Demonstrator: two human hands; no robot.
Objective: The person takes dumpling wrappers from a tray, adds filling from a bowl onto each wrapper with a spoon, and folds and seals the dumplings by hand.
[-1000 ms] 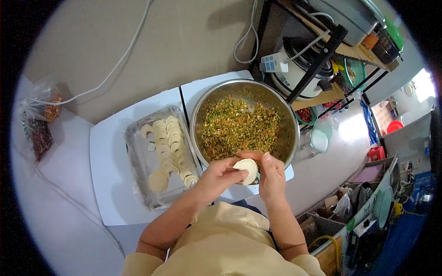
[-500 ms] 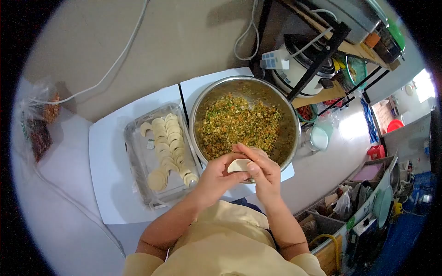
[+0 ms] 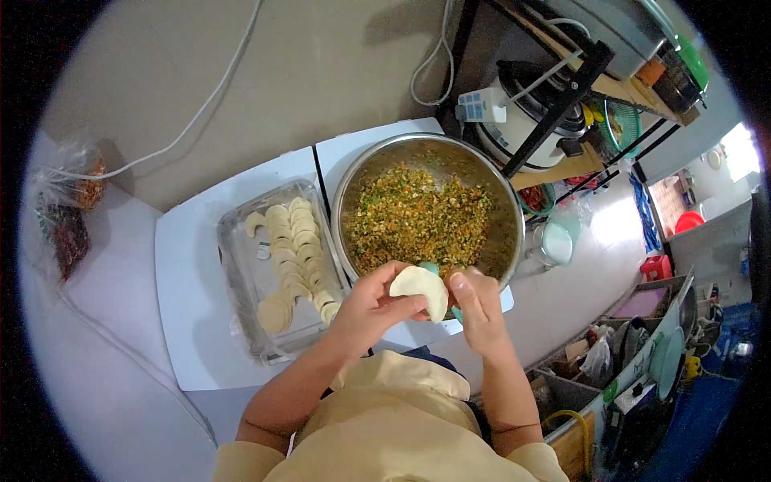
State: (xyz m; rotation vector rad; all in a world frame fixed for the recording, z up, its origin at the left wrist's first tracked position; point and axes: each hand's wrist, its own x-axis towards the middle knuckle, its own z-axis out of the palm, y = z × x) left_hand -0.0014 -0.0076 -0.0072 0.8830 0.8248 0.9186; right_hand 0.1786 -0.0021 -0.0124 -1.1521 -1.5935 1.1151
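My left hand (image 3: 365, 312) holds a pale round dumpling wrapper (image 3: 419, 289) between thumb and fingers, its broad side facing up. Close on its right, my right hand (image 3: 482, 312) is closed around a teal spoon-like utensil (image 3: 457, 313), mostly hidden by the fingers and the wrapper. Both hands are over the near rim of a large steel bowl (image 3: 344, 233). Chopped filling (image 3: 418, 213) in green, orange and yellow lies in the bowl. Left of it, a clear tray (image 3: 241, 277) carries overlapping rows of wrappers (image 3: 303, 241) and a small round stack (image 3: 275, 314).
Tray and bowl stand on white tabletops (image 3: 186, 273) against the wall. A black-framed shelf (image 3: 554, 112) with a white cooker (image 3: 514, 140) rises at the back right. Crates and kitchen goods (image 3: 598, 361) crowd the lower right. A plastic bag (image 3: 64, 217) hangs at far left.
The wrapper was a folded half-moon between both hands; now it shows wider in my left hand. My right hand has shifted right, and the teal utensil has come into view.
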